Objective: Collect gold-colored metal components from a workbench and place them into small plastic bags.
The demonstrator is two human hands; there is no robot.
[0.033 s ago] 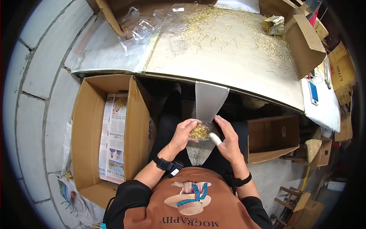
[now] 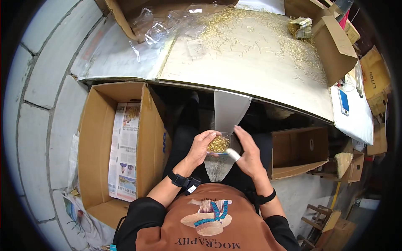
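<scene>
Above my lap, my left hand [image 2: 202,146] grips a small clear plastic box [image 2: 226,135] by its left side. Many thin gold-coloured metal pins [image 2: 218,144] fill the box. My right hand [image 2: 249,154] is open at the box's right, fingers stretched forward and apart from the thumb. A white cover [image 2: 233,154] wraps that thumb, whose tip is beside the box's lower right edge; whether it touches cannot be made out.
A worktable [image 2: 184,67] ahead carries scattered pins [image 2: 284,42] and clear plastic boxes [image 2: 157,31]. A cardboard box [image 2: 94,146] lined with newspaper stands left, another cardboard box [image 2: 299,152] right. A pale panel [image 2: 230,108] slopes down from the table edge. A blue phone [image 2: 344,101] lies right.
My right hand has shifted slightly left, bringing its covered thumb a little nearer the small box. My left hand and the box have stayed in place.
</scene>
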